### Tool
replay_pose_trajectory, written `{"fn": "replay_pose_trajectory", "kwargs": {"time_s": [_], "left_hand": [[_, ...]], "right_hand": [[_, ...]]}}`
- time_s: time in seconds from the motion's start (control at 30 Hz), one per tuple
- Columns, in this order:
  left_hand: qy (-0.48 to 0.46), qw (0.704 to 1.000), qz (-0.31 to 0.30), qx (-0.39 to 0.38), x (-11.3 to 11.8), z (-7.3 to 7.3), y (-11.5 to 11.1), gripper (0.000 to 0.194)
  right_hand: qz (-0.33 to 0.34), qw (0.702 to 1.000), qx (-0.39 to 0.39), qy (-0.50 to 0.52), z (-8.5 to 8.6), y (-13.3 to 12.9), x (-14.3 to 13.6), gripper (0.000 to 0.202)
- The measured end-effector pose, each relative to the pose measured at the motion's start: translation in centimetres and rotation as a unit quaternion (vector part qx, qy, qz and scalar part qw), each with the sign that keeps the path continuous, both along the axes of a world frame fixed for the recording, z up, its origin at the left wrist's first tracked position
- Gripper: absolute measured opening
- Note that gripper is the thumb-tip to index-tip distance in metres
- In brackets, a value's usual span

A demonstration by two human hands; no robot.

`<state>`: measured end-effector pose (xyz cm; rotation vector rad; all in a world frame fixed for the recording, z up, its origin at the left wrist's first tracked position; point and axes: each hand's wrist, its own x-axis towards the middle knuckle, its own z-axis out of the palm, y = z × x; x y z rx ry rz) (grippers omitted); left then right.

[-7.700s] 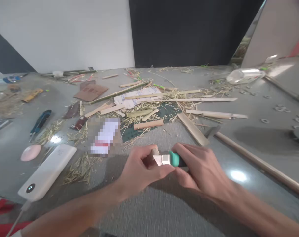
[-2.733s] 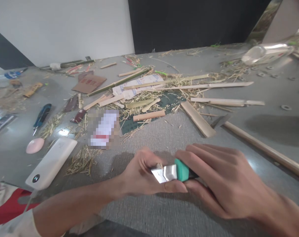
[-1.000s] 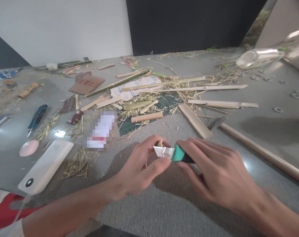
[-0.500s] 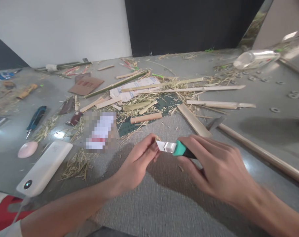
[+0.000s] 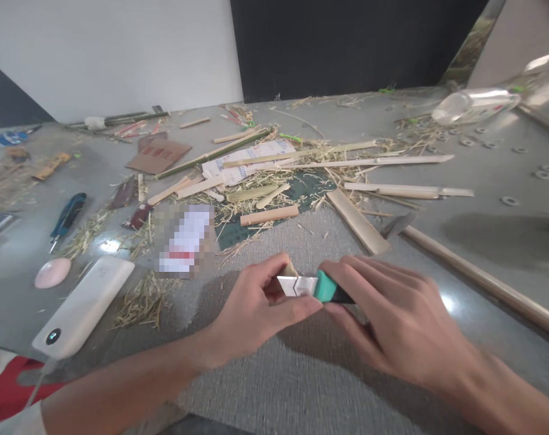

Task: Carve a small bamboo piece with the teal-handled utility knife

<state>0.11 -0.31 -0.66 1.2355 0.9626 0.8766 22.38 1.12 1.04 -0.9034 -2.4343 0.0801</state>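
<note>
My right hand [image 5: 392, 308] is wrapped round a utility knife [image 5: 325, 286] with a green collar, its short blade pointing left. Across from it, my left hand [image 5: 265, 299] pinches a small tan bamboo piece [image 5: 291, 266], mostly hidden by the fingers and the blade. The blade lies over the gap between my left forefinger and thumb. That thumb reaches along below the blade to the knife's green collar. Beyond the hands, a short bamboo strip [image 5: 269, 215] and a wider bamboo slat [image 5: 360, 222] lie on the table.
Shavings and bamboo strips cover a green mat [image 5: 231, 232]. At left lie a white power bank [image 5: 84, 307], a pink oval object [image 5: 52, 273] and a blue screwdriver [image 5: 69, 215]. A long wooden rod [image 5: 483, 281], metal washers [image 5: 509, 200] and a clear bottle [image 5: 476, 107] are at right.
My left thumb has stretched out to the right, reaching the knife's collar. The knife has shifted slightly left and down, with its blade now further over the left fingers.
</note>
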Motion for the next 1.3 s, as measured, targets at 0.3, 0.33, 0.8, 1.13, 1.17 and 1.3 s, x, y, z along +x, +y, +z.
{"fn": "replay_pose_trajectory", "kwargs": {"time_s": [0.3,0.33,0.8,1.13,1.17,1.3], "left_hand": [[0.041,0.998,0.022,0.051,0.15,0.14,-0.07,0.047],[0.039,0.998,0.020,0.049,0.18,0.22,-0.14,0.048],[0.063,0.992,0.078,0.079,0.34,0.05,0.09,0.056],[0.048,0.997,0.033,0.053,0.17,0.07,0.23,0.047],[0.051,0.996,0.032,0.059,0.19,0.09,0.23,0.046],[0.062,0.995,0.031,0.069,0.27,0.19,0.27,0.046]], "right_hand": [[0.019,1.000,0.002,0.007,-0.04,-0.06,0.16,0.020],[0.018,1.000,0.005,0.007,-0.01,-0.04,0.14,0.021],[-0.060,0.998,0.023,0.009,-0.61,0.11,0.41,0.019],[0.021,1.000,-0.011,0.010,-0.23,-0.03,0.06,0.015],[0.023,1.000,-0.012,0.011,-0.22,-0.06,0.08,0.015],[0.031,0.999,-0.022,0.006,-0.15,-0.08,0.10,0.016]]}}
